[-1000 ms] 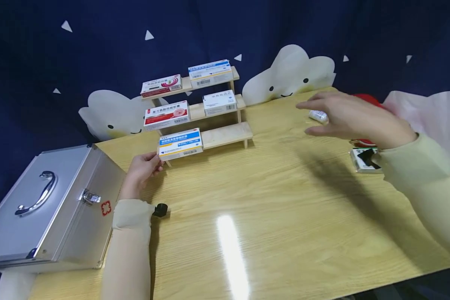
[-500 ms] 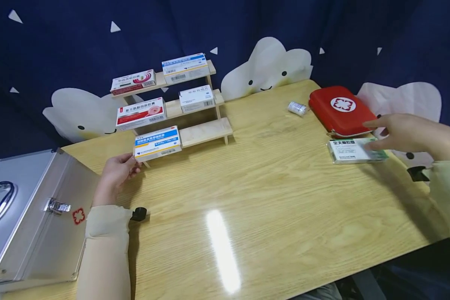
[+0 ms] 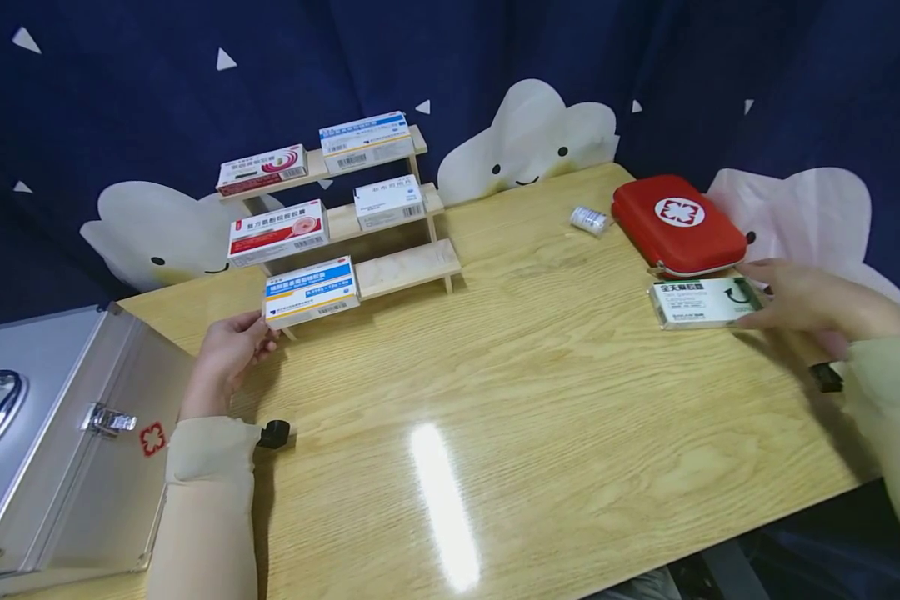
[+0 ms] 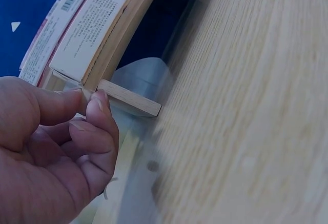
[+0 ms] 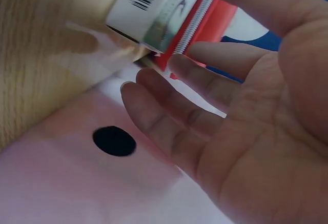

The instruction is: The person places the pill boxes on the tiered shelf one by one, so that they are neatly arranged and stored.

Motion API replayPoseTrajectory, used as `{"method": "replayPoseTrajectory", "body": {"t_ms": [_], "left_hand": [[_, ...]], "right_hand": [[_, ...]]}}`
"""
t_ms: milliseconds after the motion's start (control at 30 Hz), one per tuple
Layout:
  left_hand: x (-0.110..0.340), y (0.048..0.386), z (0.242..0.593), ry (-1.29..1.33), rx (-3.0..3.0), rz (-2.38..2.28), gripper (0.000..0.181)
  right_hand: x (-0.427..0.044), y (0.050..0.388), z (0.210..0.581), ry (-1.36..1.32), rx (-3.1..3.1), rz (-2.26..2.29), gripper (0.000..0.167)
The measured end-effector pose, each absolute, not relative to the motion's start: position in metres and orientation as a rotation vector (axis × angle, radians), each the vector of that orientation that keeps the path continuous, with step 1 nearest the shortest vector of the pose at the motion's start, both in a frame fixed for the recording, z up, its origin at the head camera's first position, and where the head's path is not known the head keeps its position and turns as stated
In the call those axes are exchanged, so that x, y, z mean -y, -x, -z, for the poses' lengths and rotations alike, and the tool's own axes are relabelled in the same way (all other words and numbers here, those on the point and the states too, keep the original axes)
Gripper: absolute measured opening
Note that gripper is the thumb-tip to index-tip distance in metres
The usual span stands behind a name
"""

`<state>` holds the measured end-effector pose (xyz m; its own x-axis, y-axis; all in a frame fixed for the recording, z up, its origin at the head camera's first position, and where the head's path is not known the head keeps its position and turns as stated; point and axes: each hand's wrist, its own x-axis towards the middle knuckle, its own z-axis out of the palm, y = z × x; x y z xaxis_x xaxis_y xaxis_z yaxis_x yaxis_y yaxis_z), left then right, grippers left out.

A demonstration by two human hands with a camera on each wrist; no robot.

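Observation:
In the head view my left hand [image 3: 228,358] is at the left end of the lowest tier of a wooden display stand [image 3: 405,268]. The left wrist view shows its thumb and index finger pinching the corner of that tier [image 4: 118,44], beside a blue and white medicine box [image 3: 311,292]. At the right, my right hand [image 3: 825,304] reaches round the end of a green and white medicine box [image 3: 693,304] lying on the table. Its fingers are spread and loosely bent, with the thumb on the near side. Whether they touch the box cannot be told.
Red and white boxes [image 3: 277,232] and blue and white boxes [image 3: 367,142] stand on the upper tiers. A red first-aid case [image 3: 678,242] and a small bottle [image 3: 590,220] lie behind the green box. A silver case [image 3: 120,450] stands at the left.
My right hand has moved right and down from above the table to the green and white box. The head view has shifted right, showing the red case. My left hand stays at the stand.

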<state>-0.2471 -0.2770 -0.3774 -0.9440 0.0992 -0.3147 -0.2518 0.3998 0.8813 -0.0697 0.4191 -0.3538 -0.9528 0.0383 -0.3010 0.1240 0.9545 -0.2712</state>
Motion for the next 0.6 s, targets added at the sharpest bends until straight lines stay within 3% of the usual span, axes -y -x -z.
{"method": "replayPoseTrajectory", "body": {"t_ms": [200,600], "left_hand": [[0.279,0.246,0.375,0.151,-2.331,-1.562,0.049],[0.278,0.247,0.375,0.168,-2.321,-1.549,0.050]], "right_hand": [[-0.420,0.076,0.361,-0.025,-2.845,0.377,0.093],[-0.421,0.074,0.366,-0.038,-2.836,0.261,0.096]]}}
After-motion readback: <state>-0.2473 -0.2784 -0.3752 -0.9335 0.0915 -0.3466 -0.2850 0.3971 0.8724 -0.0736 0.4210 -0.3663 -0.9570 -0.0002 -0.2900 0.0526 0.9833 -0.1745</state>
